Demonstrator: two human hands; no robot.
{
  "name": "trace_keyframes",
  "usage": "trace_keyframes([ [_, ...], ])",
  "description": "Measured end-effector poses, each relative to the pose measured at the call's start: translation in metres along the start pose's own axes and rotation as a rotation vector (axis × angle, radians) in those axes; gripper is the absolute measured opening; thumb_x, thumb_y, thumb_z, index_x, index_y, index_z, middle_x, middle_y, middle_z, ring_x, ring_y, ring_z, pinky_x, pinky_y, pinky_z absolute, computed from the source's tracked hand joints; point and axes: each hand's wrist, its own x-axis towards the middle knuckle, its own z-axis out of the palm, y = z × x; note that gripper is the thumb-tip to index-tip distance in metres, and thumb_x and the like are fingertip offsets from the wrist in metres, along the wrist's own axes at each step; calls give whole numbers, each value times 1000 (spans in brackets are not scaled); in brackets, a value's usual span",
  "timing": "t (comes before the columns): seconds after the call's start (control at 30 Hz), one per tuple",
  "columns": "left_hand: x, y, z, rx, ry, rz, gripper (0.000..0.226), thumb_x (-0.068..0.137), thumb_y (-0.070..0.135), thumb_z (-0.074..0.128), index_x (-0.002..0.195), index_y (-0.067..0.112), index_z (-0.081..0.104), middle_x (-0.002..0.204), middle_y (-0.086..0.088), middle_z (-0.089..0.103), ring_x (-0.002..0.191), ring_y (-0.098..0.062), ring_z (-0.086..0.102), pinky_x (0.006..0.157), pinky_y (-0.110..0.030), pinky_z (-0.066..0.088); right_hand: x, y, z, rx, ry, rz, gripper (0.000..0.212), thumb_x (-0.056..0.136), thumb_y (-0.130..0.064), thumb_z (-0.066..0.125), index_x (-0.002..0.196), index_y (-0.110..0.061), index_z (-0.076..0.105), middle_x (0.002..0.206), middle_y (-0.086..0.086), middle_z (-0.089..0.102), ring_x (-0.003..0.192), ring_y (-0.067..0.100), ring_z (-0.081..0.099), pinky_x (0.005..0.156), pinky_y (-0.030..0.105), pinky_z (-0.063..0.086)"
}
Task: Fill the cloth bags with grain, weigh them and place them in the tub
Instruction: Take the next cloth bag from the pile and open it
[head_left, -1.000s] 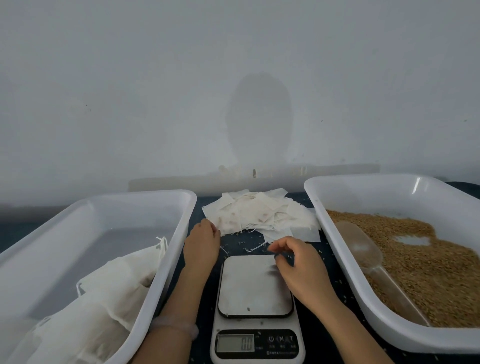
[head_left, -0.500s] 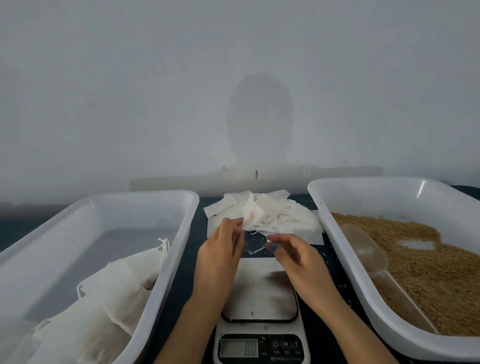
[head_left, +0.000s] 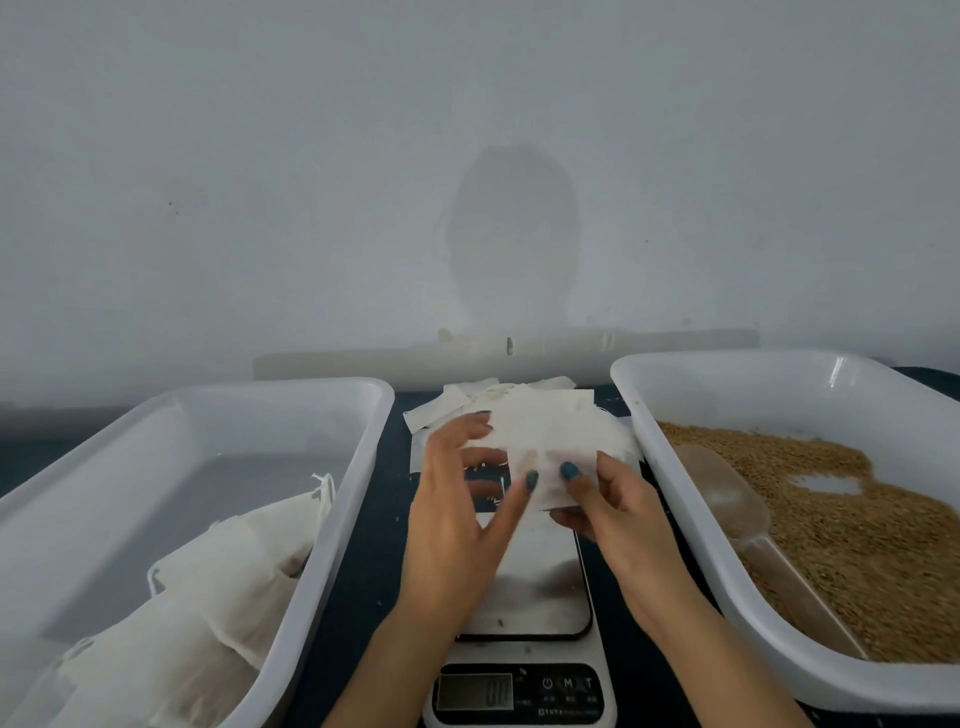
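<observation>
White cloth bag (head_left: 545, 436), seen from our head camera, hangs above the scale (head_left: 535, 587); our left hand (head_left: 457, 519) and right hand (head_left: 618, 514) both pinch it, thumbs and fingers (head_left: 460, 430) grasping its edges. Filled bags (head_left: 234, 566) lie in the left tub (head_left: 260, 421).

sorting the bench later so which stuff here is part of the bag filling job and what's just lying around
In the job: bag held by left hand and right hand, bag pile, scale, scoop, grain, grain tub, left tub, filled bags.
Lying about: loose threads, wall strip.
</observation>
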Motion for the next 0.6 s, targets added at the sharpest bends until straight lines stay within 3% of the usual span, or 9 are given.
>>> trace_keyframes([
  [0.07, 2, 0, 4, -285, -6, -295, 47, 80, 58, 66, 119, 36, 52, 113, 23, 64, 98, -5, 68, 72, -22, 58, -1, 1, 0, -77, -19, -12, 18, 98, -23, 57, 111, -19, 69, 97, -7, 74, 86, 9, 70, 67, 20, 55],
  [0.17, 6, -7, 4, -397, -110, -470, 35, 80, 47, 68, 95, 16, 70, 90, -6, 73, 90, -20, 72, 74, -40, 62, -3, 0, 3, -169, -59, -25, 15, 97, -26, 59, 107, -25, 70, 95, -10, 75, 84, 7, 69, 64, 18, 54],
  [0.3, 6, -8, 1, -522, -87, -592, 26, 77, 37, 68, 88, 15, 76, 88, -1, 77, 84, -17, 75, 64, -25, 59, -4, -1, 5, -216, -75, -23, 14, 94, -25, 62, 107, -25, 68, 92, -11, 75, 81, 3, 69, 62, 16, 53],
  [0.43, 7, -10, 1, -557, -6, -697, 16, 88, 25, 68, 91, 12, 76, 89, -3, 77, 84, -20, 75, 63, -25, 58, -2, -1, 5, -110, -34, 53, 21, 89, -23, 70, 109, -20, 66, 90, -6, 76, 79, 6, 72, 63, 17, 55],
  [0.6, 7, -14, 2, -506, 111, -739, 16, 93, 26, 65, 92, 14, 75, 87, -1, 77, 75, -15, 71, 58, -20, 53, -2, -3, 2, 27, -123, 158, 26, 85, -13, 73, 111, -14, 66, 89, 4, 78, 87, 15, 75, 70, 17, 56],
])
